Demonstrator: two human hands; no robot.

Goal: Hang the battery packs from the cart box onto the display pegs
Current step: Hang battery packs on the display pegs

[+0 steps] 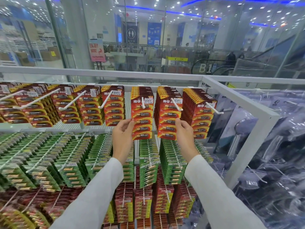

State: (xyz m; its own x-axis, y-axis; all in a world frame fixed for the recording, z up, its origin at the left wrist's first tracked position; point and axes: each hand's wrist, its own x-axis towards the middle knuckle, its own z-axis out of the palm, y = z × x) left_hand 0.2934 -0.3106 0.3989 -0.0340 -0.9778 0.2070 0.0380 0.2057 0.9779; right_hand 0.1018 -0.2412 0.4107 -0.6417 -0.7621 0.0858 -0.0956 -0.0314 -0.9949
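Hands are both raised to the top row of the display, white sleeves reaching up from below. The left hand pinches the left edge of a stack of red battery packs, thumb on the front card and fingers hidden behind it. That stack hangs on a white peg whose tip shows through the holes near the price label. The right hand grips the right edge of the neighbouring red stack in the same way, its fingers tucked into the gap before the end stack. Both held stacks hang upright, just beside each other with a narrow gap between.

More red packs fill the pegs to the left along the same row. Below them hang rows of green packs, and lower still more red and yellow ones. A white metal frame bounds the display at the right, with dark goods in clear bags beyond it. Behind the top rail, a glass wall looks onto a mall hall.
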